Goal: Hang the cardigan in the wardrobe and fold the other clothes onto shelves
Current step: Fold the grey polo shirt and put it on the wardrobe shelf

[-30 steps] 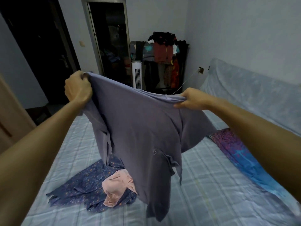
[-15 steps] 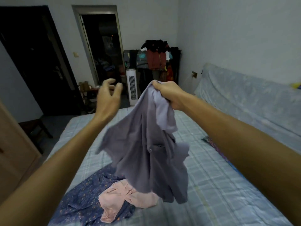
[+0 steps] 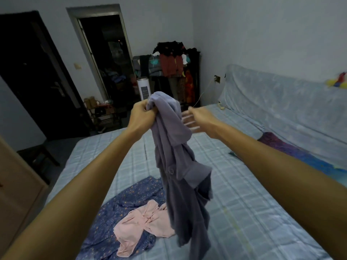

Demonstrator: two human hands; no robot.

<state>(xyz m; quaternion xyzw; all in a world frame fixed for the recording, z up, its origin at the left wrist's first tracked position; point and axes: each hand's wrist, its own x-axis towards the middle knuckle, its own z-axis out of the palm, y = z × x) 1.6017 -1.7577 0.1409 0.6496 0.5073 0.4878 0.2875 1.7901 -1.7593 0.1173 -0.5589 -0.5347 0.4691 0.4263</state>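
Note:
A grey-purple cardigan (image 3: pixel 176 166) hangs bunched above the bed, gripped at its top by my left hand (image 3: pixel 142 114). My right hand (image 3: pixel 193 119) is just to its right, blurred, fingers spread and holding nothing. On the bed (image 3: pixel 244 184) below lie a dark blue patterned garment (image 3: pixel 124 203) and a pink garment (image 3: pixel 142 226) on top of it. A purple and blue patterned cloth (image 3: pixel 300 156) lies at the bed's right side.
A wooden wardrobe side (image 3: pixel 16 184) is at the left edge. Beyond the bed stand a clothes rack (image 3: pixel 174 66) full of garments, a white tower fan (image 3: pixel 144 89), a dark door (image 3: pixel 37 72) and an open doorway (image 3: pixel 109 59). A covered headboard (image 3: pixel 281 102) runs along the right wall.
The cardigan was spread between both hands, then held by the right alone. Now my left hand grips its top and my right hand has let go.

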